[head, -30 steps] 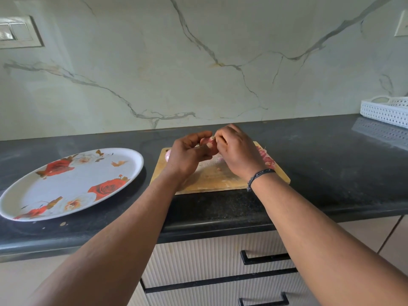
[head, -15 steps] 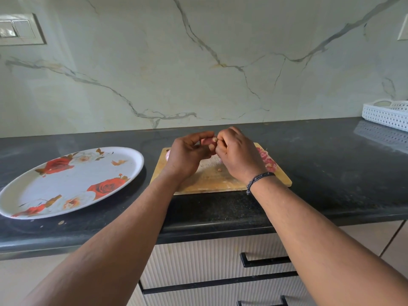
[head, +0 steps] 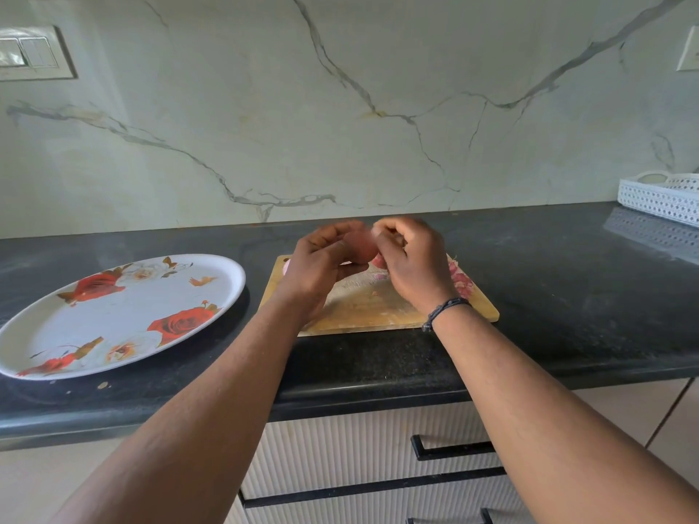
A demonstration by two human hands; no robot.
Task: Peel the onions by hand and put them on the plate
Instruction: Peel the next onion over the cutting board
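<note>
No text, label, brand, number or sign can be read anywhere in this view.
</note>
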